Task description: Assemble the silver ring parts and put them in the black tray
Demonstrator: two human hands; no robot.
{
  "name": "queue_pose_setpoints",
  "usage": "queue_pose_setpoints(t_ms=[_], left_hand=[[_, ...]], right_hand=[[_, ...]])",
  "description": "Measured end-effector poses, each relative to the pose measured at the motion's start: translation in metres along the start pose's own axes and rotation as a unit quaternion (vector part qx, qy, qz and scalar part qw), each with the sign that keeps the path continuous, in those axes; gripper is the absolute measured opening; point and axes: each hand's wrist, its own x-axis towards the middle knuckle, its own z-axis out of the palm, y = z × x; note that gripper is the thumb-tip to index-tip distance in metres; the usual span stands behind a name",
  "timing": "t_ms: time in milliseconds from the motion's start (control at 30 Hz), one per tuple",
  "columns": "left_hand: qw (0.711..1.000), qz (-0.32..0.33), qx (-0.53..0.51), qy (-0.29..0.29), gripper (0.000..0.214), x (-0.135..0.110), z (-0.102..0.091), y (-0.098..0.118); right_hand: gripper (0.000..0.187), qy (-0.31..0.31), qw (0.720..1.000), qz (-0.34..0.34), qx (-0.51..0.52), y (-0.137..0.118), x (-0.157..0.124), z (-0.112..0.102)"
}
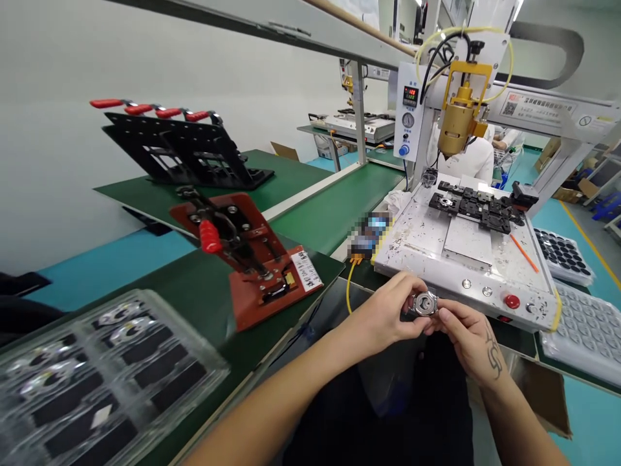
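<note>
A small round metal watch case (425, 303) is held up over my lap, in front of the white bench machine. My left hand (395, 307) pinches its left side between thumb and fingers. On its other side my right hand (468, 336) grips the edge, the thumb lying near the front. The ring-shaped face of the case is turned towards me, with a dark shape inside the ring. Some of the fingers behind the case are hidden.
A dispensing machine (453, 249) with a gold nozzle head (456, 126) and black fixture (478, 206) stands ahead right. Left are a red toggle-clamp jig (262, 278), a black clamp fixture (184, 152) and a clear parts tray (140, 382). Disc-filled trays (582, 330) lie far right. A person in white sits behind.
</note>
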Motion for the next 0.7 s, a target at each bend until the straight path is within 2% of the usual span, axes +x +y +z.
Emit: queue_pose_setpoints(t_ms=[400, 700], left_hand=[[1.0, 0.003, 0.003, -0.012, 0.035, -0.015, 0.005, 0.004], [1.0, 0.008, -0.01, -0.022, 0.039, -0.019, 0.009, -0.005]], right_hand=[[0.026, 0.009, 0.997, 0.026, 0.066, 0.004, -0.007, 0.005], [0.022, 0.014, 0.999, 0.022, 0.045, 0.014, -0.016, -0.001]])
